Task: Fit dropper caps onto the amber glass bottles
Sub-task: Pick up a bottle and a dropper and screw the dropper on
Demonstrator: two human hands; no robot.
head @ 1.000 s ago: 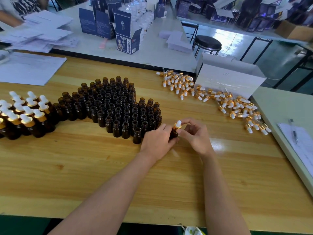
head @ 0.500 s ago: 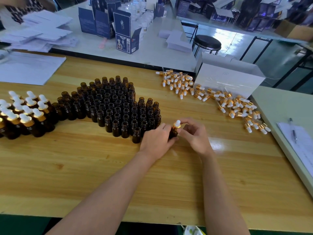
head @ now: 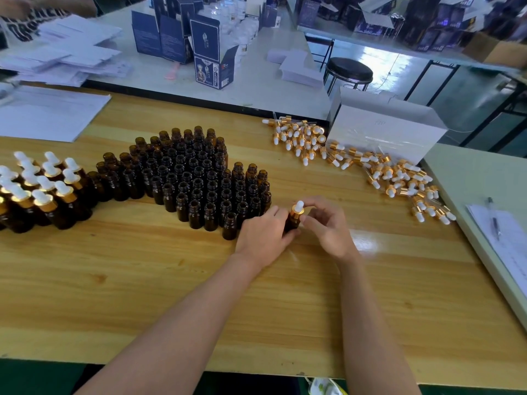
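An amber glass bottle stands on the wooden table at centre. My left hand grips its body. My right hand pinches the dropper cap, gold collar with a white bulb, sitting on the bottle's neck. Left of it stands a dense cluster of several uncapped amber bottles. Capped bottles are grouped at the far left. Loose dropper caps lie scattered at the upper right.
A white box stands behind the loose caps. Paper sheets lie at the back left. A clipboard with a pen sits on the side table to the right. Blue cartons and a stool are beyond.
Both hands stay on the same bottle and cap; the right hand's fingers have shifted slightly around the cap. Nothing else on the table moved.
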